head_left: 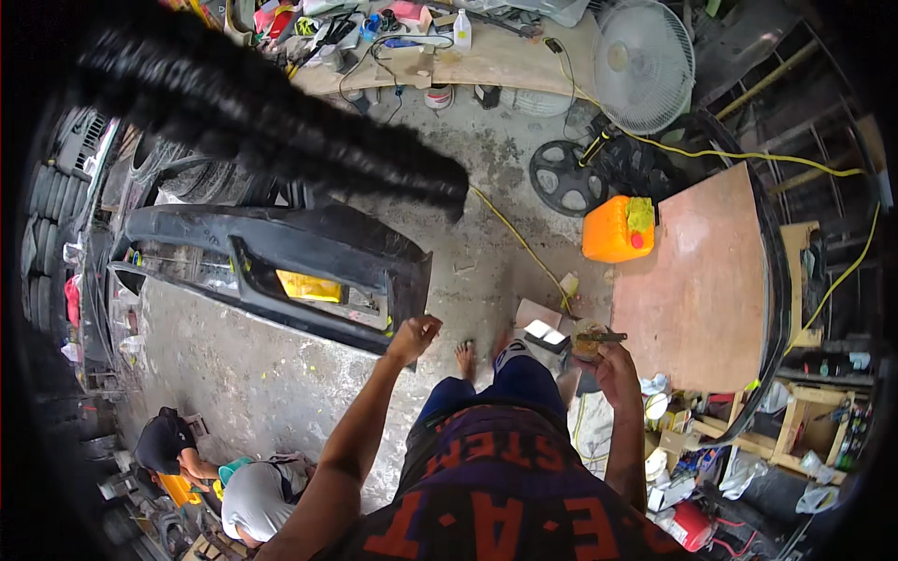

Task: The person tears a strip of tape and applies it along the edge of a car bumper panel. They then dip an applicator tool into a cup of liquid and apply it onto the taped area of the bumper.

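My left hand [414,338] is raised beside the right end of a black car bumper [318,229]. Its fingers are curled together; whatever they may hold is hidden. On the right, my right hand [617,372] grips a small round container [586,344] with brownish contents. A thin dark flat tool [613,337] lies across the container's top, close to my fingertips. The bumper spans the left side of the view, propped above the floor, and a yellow thing [310,286] shows through its opening.
An orange jerrycan [613,234] with a yellow-green cloth stands by a plywood board [697,299]. A yellow cord [519,238] crosses the floor. A fan [645,65] and wheel cover [567,178] are far right. Two people [257,500] crouch lower left. A blurred black shape [281,122] blocks the upper left.
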{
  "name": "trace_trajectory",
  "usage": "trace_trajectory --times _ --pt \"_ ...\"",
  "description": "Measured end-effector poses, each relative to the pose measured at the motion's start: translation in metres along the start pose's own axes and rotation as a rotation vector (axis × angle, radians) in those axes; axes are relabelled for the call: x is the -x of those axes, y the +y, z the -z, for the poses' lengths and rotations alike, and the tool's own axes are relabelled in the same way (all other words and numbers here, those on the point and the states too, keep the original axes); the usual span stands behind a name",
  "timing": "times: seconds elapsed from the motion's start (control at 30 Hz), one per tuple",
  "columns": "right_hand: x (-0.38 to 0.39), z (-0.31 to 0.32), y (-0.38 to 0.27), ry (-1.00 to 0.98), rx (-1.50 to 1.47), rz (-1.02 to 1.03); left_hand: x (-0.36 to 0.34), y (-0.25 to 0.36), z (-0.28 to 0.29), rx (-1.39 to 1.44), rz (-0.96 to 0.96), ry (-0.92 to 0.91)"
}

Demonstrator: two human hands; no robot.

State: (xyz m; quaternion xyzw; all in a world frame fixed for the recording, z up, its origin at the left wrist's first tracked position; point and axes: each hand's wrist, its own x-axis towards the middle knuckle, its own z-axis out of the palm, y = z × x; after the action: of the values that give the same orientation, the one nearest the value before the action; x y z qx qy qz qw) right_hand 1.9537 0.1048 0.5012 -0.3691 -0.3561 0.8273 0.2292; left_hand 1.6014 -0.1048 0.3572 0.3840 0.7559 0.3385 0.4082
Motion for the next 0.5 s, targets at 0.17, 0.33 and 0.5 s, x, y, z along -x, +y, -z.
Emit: trace_trajectory --times 0.17,0.33,0.5 --pt "-0.122 0.027 -0.047 -0.069 0.089 -0.057 -0.070 -0.012 0.016 0.237 0.062 0.146" --pt "-0.257 0.032 -0.112 -0.039 0.235 -0.154 -0.054 -0.049 0.012 0.133 0.433 0.173" --pt "-0.405 0.028 -0.145 -0.169 0.072 -0.174 -0.001 -0.088 -0.038 0.248 0.685 0.123"
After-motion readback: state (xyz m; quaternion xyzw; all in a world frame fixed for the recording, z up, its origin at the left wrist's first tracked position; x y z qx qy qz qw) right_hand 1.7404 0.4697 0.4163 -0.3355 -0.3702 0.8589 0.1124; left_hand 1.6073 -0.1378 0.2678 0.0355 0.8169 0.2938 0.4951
